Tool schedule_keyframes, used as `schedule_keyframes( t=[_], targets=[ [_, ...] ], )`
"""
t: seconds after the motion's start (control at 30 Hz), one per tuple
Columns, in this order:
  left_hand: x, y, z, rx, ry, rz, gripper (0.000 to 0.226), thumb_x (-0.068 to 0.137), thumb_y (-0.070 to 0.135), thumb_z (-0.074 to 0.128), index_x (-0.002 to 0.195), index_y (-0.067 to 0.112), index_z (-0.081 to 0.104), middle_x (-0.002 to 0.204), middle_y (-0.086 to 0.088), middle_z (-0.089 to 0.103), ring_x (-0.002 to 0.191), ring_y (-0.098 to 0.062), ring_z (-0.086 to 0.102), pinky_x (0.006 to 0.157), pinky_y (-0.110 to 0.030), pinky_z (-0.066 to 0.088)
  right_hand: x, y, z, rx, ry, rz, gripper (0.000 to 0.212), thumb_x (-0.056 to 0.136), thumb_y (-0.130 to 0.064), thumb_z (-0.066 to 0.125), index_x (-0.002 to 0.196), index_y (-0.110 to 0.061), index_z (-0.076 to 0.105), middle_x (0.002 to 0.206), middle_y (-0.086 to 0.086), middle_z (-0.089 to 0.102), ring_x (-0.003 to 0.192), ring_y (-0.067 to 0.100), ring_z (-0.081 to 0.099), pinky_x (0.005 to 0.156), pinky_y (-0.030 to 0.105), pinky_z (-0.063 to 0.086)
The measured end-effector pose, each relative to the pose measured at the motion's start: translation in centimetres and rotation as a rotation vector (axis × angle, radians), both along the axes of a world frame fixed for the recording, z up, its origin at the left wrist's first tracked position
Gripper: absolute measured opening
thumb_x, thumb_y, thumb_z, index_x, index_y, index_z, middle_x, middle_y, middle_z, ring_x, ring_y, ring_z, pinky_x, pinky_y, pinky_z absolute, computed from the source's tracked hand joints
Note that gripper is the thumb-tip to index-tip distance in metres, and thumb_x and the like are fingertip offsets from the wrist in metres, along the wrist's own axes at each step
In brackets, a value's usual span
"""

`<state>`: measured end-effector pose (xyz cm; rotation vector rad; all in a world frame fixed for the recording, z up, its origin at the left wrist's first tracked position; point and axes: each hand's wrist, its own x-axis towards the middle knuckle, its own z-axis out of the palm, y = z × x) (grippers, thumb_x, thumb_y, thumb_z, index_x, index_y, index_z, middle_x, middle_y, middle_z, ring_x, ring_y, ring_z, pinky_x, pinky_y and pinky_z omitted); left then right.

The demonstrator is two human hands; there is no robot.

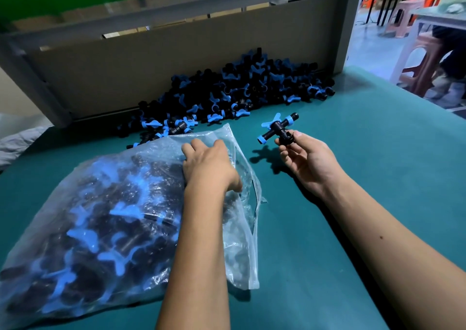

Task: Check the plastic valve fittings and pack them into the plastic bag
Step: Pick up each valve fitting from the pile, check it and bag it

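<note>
A clear plastic bag (106, 218) lies on the green table at the left, filled with several black and blue valve fittings. My left hand (209, 164) rests palm down on the bag's upper part near its mouth, fingers stretched forward. To the right, my right hand (306, 160) pinches one black valve fitting (278, 129) with a blue butterfly handle and blue end rings, held just above the table. A large heap of loose valve fittings (242, 90) lies at the back against a cardboard wall.
The green table (353, 216) stretches right and forward. A cardboard panel (156, 69) in a grey metal frame stands behind the heap. Beyond the table's right edge are plastic stools (426, 59) and a person's legs. Crumpled grey sheeting (15, 140) lies far left.
</note>
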<state>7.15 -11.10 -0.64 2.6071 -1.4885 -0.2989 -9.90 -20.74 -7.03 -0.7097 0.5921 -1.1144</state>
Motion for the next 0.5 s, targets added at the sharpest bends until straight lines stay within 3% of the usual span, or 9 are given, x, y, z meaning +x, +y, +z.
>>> schedule_keyframes(
  t=[0.1,0.3,0.37,0.43,0.5],
  targets=[
    [-1.0,-0.1,-0.8,0.114,-0.052,-0.063,0.080,0.073,0.047,0.085,0.137,0.022,0.044,0.140,-0.014,0.033,0.134,-0.035,0.029,0.107,-0.043,0.035,0.1,0.1,-0.1,-0.057,0.058,0.014,0.019,0.101,-0.015,0.055,0.105,-0.005,0.071,0.092,0.015,0.072,0.073,0.016,0.064,0.069,0.023,0.055],
    [-1.3,-0.3,-1.5,0.093,0.147,-0.072,0.065,0.083,-0.001,0.065,0.141,0.015,0.040,0.141,-0.013,0.038,0.135,-0.033,0.037,0.109,-0.047,0.045,0.2,0.6,0.1,-0.125,0.130,0.048,0.022,0.100,-0.016,0.060,0.091,-0.015,0.079,0.093,0.014,0.073,0.073,0.018,0.064,0.068,0.023,0.055],
    [-0.8,-0.1,-1.3,0.025,0.214,-0.059,0.051,0.083,-0.009,0.055,0.127,0.016,0.048,0.129,-0.010,0.049,0.115,-0.030,0.052,0.096,-0.044,0.052,0.2,0.6,0.1,-0.121,0.130,0.047,0.020,0.099,-0.016,0.060,0.092,-0.015,0.078,0.094,0.014,0.073,0.073,0.018,0.064,0.069,0.023,0.055],
    [-0.2,0.3,-0.9,-0.068,0.291,-0.030,0.040,0.082,-0.011,0.046,0.106,0.019,0.052,0.113,-0.007,0.057,0.088,-0.022,0.054,0.073,-0.035,0.051,0.1,0.6,0.1,-0.119,0.127,0.047,0.017,0.099,-0.016,0.060,0.095,-0.014,0.077,0.095,0.014,0.073,0.074,0.019,0.064,0.070,0.023,0.055],
    [0.9,0.6,-0.4,-0.163,0.334,-0.002,0.035,0.084,-0.009,0.045,0.095,0.022,0.055,0.108,-0.005,0.060,0.084,-0.022,0.058,0.067,-0.032,0.048,0.0,0.5,0.1,-0.126,0.128,0.052,0.015,0.098,-0.015,0.062,0.102,-0.011,0.075,0.098,0.014,0.073,0.074,0.019,0.063,0.070,0.023,0.055]
  ],
)
